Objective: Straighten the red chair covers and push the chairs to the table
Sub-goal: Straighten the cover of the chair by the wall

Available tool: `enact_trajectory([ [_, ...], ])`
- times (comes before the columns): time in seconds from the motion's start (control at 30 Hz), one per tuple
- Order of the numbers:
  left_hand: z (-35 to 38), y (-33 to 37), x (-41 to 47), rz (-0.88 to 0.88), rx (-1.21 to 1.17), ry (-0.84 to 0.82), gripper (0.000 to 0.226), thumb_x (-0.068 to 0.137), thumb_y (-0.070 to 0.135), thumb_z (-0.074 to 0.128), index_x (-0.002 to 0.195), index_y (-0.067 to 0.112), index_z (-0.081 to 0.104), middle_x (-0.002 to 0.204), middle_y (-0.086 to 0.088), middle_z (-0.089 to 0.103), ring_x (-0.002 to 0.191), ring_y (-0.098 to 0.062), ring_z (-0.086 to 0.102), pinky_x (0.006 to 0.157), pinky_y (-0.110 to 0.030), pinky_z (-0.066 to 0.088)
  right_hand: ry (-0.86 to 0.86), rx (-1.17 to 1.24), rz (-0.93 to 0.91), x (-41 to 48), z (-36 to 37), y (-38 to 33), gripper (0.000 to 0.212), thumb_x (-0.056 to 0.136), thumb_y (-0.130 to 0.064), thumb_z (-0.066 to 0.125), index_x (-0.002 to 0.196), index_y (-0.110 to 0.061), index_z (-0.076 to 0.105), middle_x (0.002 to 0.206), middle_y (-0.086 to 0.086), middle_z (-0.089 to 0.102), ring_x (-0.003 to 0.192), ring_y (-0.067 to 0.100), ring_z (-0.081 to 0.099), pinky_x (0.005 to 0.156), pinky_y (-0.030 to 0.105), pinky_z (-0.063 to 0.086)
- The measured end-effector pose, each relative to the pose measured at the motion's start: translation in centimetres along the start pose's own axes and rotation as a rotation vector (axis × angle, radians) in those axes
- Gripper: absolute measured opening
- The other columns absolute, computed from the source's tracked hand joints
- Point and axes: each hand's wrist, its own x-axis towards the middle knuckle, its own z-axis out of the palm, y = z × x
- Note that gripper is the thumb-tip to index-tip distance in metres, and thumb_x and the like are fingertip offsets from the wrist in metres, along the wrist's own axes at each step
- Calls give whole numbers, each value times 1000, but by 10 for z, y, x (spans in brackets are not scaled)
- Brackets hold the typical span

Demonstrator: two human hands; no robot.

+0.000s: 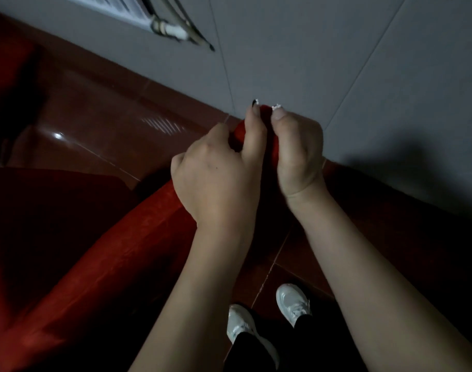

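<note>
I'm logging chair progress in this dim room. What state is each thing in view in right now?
Left hand: grips the cover, fingers curled, thumb up.
Right hand: grips the cover beside the left hand, thumb up.
Cover: on the chair back, bunched at the corner between the hands.
Shoes: on the floor behind the chair, slightly apart.

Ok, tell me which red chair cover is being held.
The nearer cover, gripped at its corner by left hand and right hand; the far-left cover sits untouched.

The person wears white trainers (pixel 293 304) and black trousers (pixel 246 350)
</note>
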Motion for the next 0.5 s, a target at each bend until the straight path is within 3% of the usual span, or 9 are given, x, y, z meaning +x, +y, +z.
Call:
enact_trajectory([
  [0.2, -68, 28, 33, -130, -157, 171, 52, 81, 66, 26, 49, 24, 30, 44, 8, 33, 43, -10, 34, 65, -45, 47, -53, 74, -276, 39, 18, -92, 35, 86, -30, 35, 53, -39, 28, 44, -16, 29, 44, 5, 32, 53, 29, 28],
  [0.5, -158, 39, 63, -255, -291, 409, 54, 79, 70, 21, 51, 24, 30, 45, 9, 35, 46, -9, 38, 74, -48, 47, -223, 56, -504, 58, 53, -199, 32, 84, -31, 35, 55, -42, 28, 44, -20, 28, 50, -7, 33, 62, 41, 27],
])
